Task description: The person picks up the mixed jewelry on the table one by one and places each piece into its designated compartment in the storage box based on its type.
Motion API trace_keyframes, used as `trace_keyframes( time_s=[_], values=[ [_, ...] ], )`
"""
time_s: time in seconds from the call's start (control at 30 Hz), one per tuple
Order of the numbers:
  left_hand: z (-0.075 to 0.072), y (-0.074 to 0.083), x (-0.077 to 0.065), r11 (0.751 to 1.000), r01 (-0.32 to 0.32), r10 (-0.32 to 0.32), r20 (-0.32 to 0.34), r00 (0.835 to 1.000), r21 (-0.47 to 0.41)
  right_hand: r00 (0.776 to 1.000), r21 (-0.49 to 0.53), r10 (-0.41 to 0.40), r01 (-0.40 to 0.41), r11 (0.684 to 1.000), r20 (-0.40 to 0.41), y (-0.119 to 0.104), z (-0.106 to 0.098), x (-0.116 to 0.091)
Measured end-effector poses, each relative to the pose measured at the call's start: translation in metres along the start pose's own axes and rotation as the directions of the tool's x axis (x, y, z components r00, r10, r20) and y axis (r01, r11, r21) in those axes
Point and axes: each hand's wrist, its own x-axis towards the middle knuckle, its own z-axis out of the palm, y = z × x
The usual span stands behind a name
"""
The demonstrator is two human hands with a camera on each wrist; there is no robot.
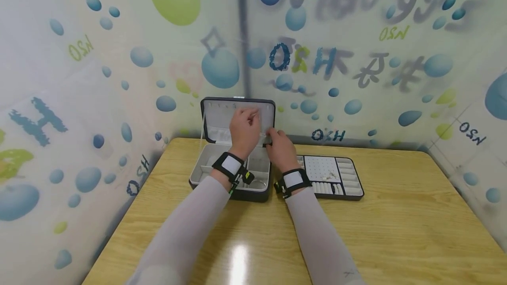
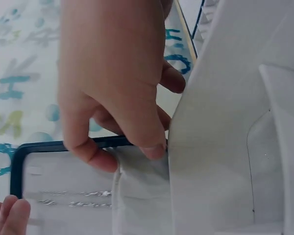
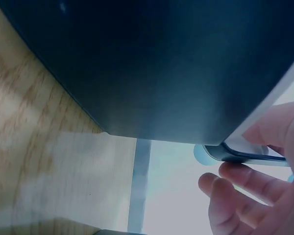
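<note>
A dark jewelry box [image 1: 249,195] with a pale lining stands with its lid [image 1: 217,118] raised. In front of the lid is my left hand [image 1: 245,129], fingers bent near the hooks; whether they hold anything is hidden. Thin silvery chains [image 2: 90,199] hang beside its fingertips [image 2: 17,215] in the left wrist view and run down to the pale fabric pocket [image 2: 142,196] of the lid. My right hand [image 1: 282,151] grips the lid's right edge at this pocket. One finger [image 2: 102,161] lies over the pocket's top; other fingers [image 3: 252,181] are behind the edge.
Right of the box lies a dark-rimmed jewelry tray [image 1: 349,170] with ring rolls, compartments and small earrings [image 1: 330,175]. A ring-shaped bangle [image 1: 259,184] lies in the box's front right compartment. The wooden table [image 1: 388,232] meets a patterned curtain [image 1: 348,82] behind.
</note>
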Motion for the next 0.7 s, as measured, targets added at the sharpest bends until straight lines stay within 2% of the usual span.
trace_keyframes(
  time_s=[0.13, 0.33, 0.53, 0.7],
  values=[
    [-0.014, 0.0, -0.008, 0.999, -0.018, 0.02, 0.04, 0.999, -0.049, 1.0, 0.011, 0.007, -0.007, 1.0, 0.011, -0.001, 0.001, 0.0],
    [-0.034, 0.001, -0.022, 0.996, -0.029, 0.042, 0.15, 0.988, -0.088, 0.998, 0.052, 0.019, -0.022, 0.998, 0.058, -0.002, 0.0, -0.001],
    [-0.044, 0.002, -0.041, 0.999, 0.003, 0.007, 0.266, 0.964, -0.038, 0.997, 0.038, 0.01, -0.013, 0.999, 0.073, -0.001, -0.003, -0.005],
    [-0.046, 0.003, -0.053, 1.0, -0.019, 0.01, 0.317, 0.948, 0.025, 0.993, 0.038, 0.019, -0.023, 0.999, 0.12, -0.003, -0.01, -0.01]
  ],
)
